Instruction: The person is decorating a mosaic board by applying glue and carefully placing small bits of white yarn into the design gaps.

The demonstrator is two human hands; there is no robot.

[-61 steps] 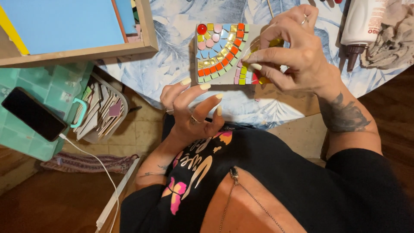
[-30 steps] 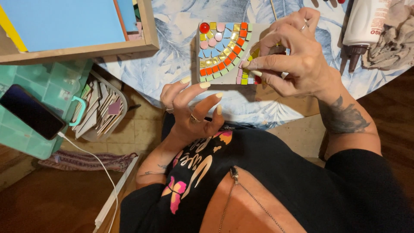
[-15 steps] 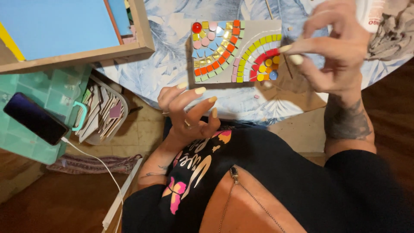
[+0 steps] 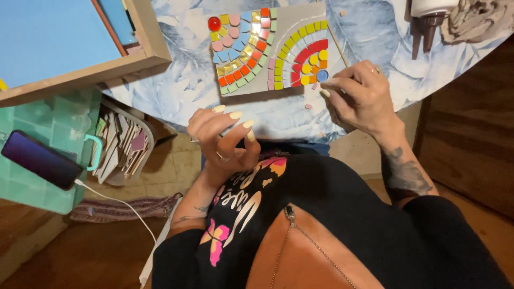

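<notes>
The mosaic board [image 4: 270,48] lies flat on the surface [image 4: 369,32]. The right hand [image 4: 358,99] pinches something too small to tell beside the blue tile [image 4: 322,75]; the left hand [image 4: 225,136] curls loosely, empty. Best placed slowly, keeping even gaps.

Table [image 4: 176,85] with blue leaf-print cloth carries mosaic board [image 4: 270,45], wooden-framed blue panel [image 4: 59,37], glue bottle [image 4: 428,16], grey rag [image 4: 476,18].
</notes>
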